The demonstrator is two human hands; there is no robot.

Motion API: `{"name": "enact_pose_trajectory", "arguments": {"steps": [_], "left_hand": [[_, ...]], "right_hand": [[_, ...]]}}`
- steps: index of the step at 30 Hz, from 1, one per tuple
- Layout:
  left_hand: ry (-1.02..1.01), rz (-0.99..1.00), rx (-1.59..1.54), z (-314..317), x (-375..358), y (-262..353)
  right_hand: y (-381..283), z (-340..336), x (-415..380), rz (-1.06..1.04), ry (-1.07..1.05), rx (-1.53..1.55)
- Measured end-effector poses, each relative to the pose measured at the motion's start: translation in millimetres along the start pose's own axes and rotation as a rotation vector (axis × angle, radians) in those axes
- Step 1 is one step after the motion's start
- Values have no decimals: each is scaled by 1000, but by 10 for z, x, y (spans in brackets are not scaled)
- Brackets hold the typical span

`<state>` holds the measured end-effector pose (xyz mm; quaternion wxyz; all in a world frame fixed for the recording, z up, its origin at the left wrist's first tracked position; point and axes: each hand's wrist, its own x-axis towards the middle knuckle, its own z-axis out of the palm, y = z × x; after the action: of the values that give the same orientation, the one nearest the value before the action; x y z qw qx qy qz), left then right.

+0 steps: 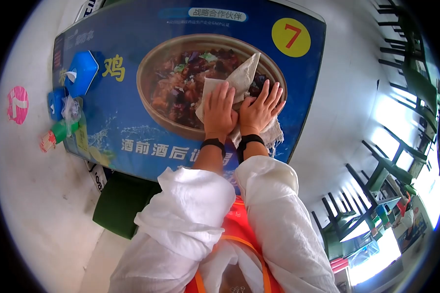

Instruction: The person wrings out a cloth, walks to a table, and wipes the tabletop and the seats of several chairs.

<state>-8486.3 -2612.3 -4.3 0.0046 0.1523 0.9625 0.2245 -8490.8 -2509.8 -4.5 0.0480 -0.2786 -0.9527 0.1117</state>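
A beige cloth with frayed edges lies crumpled on the printed blue tabletop, over the picture of a bowl of food. My left hand presses flat on the cloth's left part, its fingers stretched out and close together. Beside it, my right hand rests flat on the right part with fingers spread. Both palms face down, and some of the cloth is hidden beneath them. Each wrist wears a black band.
At the table's left end stand a blue tissue box, a smaller blue box, a clear plastic bag and a green item. A dark green chair touches the near left side. Several chairs line the right.
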Motion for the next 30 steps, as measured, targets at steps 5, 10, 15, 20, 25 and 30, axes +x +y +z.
{"name": "enact_pose_trajectory", "arguments": {"steps": [5, 10, 15, 20, 25, 30], "left_hand": [[-8, 3, 12, 26, 9, -1], [-8, -15, 51, 48, 2, -8], [-1, -27, 50, 58, -11, -14], [18, -31, 38, 40, -3, -1], [23, -27, 59, 37, 0, 7], [50, -29, 63, 29, 6, 13]], "right_hand": [[2, 12, 12, 9, 18, 2], [0, 5, 16, 5, 13, 2], [-9, 5, 25, 7, 11, 12], [-9, 1, 17, -5, 12, 23], [-3, -1, 20, -8, 8, 35], [6, 29, 15, -21, 23, 40]]}}
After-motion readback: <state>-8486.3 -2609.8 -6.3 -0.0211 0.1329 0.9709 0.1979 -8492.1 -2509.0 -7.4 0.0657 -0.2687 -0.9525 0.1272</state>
